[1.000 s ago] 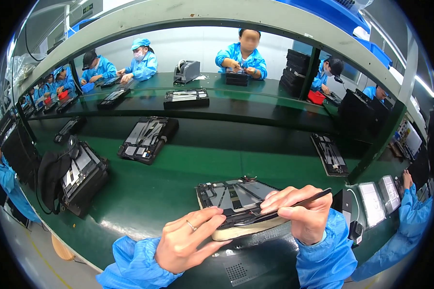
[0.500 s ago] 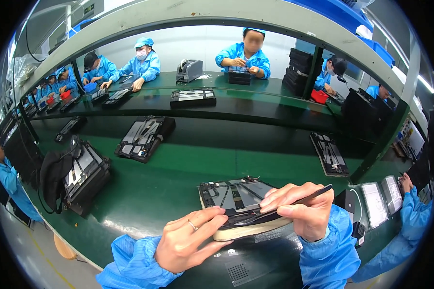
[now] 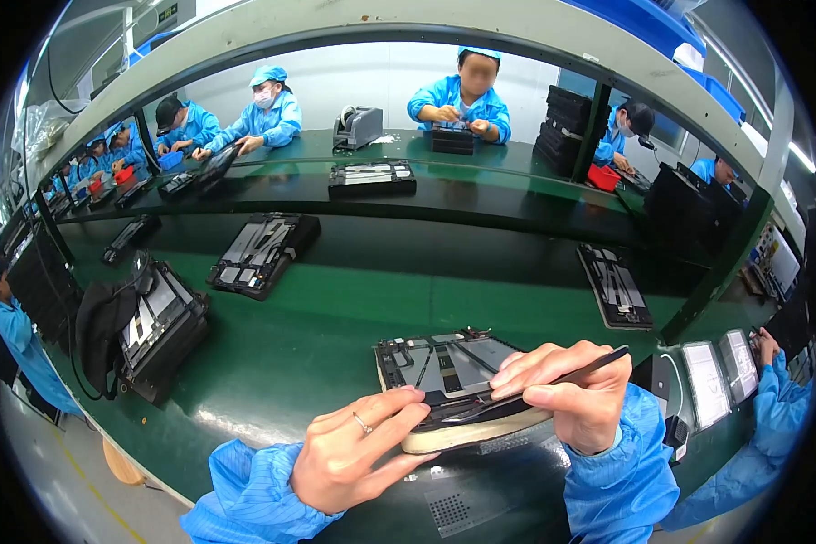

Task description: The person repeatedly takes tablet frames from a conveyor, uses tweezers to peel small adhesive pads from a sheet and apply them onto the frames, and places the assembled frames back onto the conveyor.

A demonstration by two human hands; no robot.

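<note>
An opened tablet, with grey plates and dark flat cables inside, lies on a pale, thick pad at the near side of the bench. My left hand grips its near left edge, fingertips on the frame and thumb low beside the pad. In my right hand is a pair of dark tweezers, slanting down to the left, with the tips low along the tablet's near edge. My right fingertips also rest on the tablet's right part. What the tips touch is too small to make out.
Other opened tablets lie on the green surface beyond. A stack of tablets with a black cloth stands left. A perforated sheet lies near me, framed papers at right. Co-workers in blue sit across and beside.
My hands and the tablet stay almost still. The opened tablets beyond have shifted slightly left, and one on the far strip slightly right. A co-worker at far left has tilted up a tablet.
</note>
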